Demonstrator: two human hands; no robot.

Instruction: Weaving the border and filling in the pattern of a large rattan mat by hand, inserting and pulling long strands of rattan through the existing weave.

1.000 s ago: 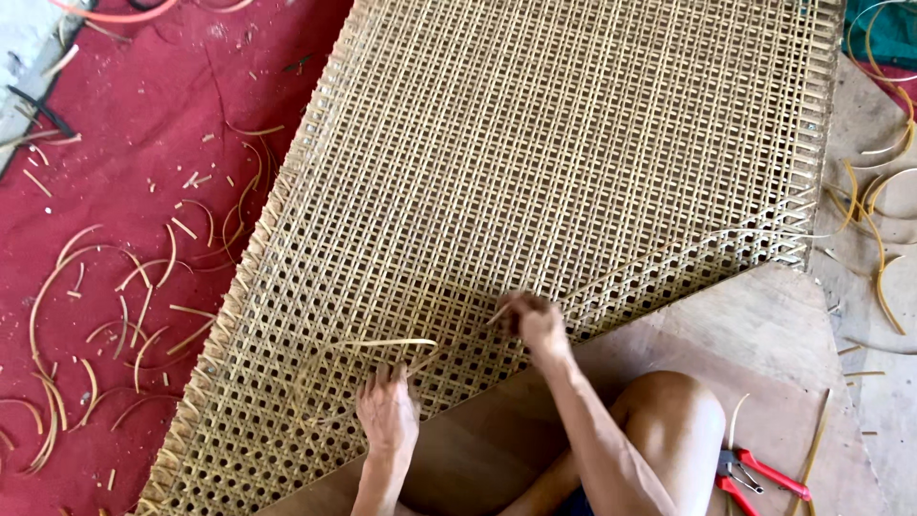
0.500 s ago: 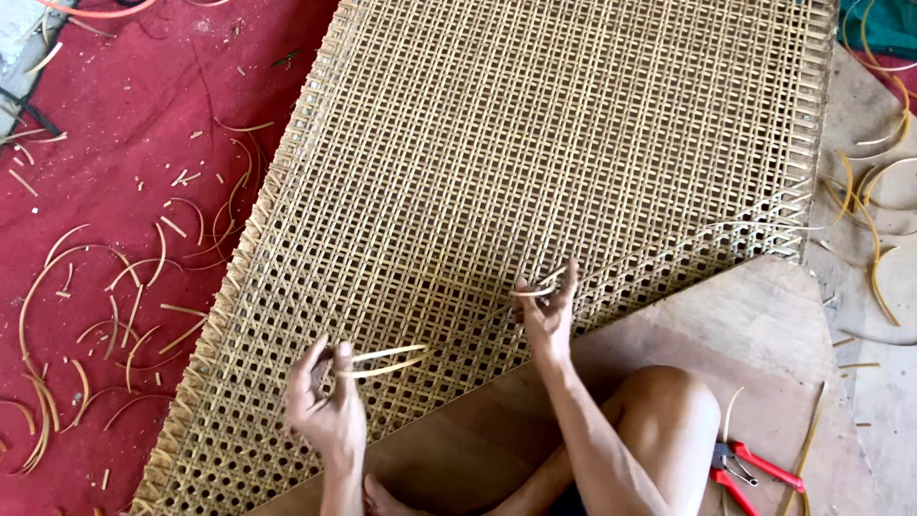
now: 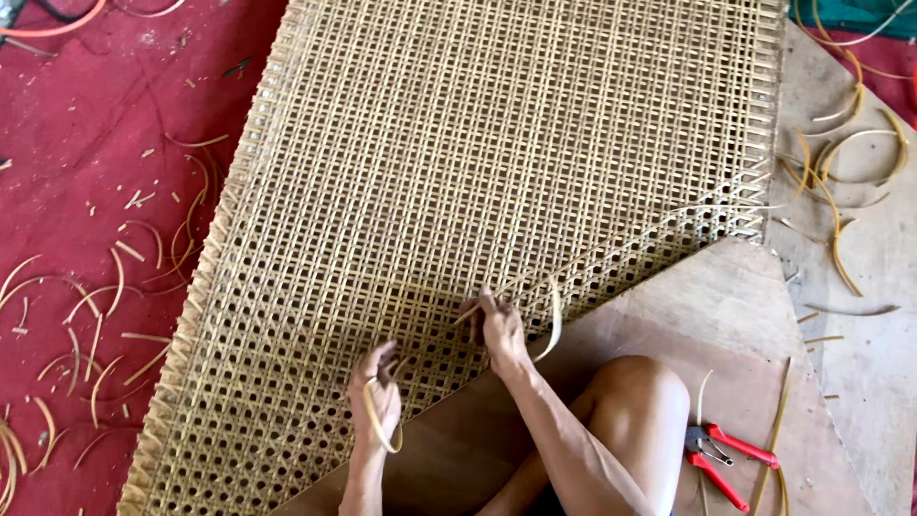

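Rattan mesh (image 3: pixel 497 172) spread flat over a wooden board (image 3: pixel 726 315), red carpet (image 3: pixel 86 191) littered with offcuts (image 3: pixel 95 315) alongside. Left hand (image 3: pixel 377 401) closed on a looped strip (image 3: pixel 382 430); right hand (image 3: pixel 501 330) pinching another strip (image 3: pixel 554 320) at the mesh edge. Red pliers (image 3: pixel 721 459) lying beside the knee (image 3: pixel 635 392).

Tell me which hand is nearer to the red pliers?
Right. The right hand works the cane mesh up-left of the red pliers; the left hand is farther left.
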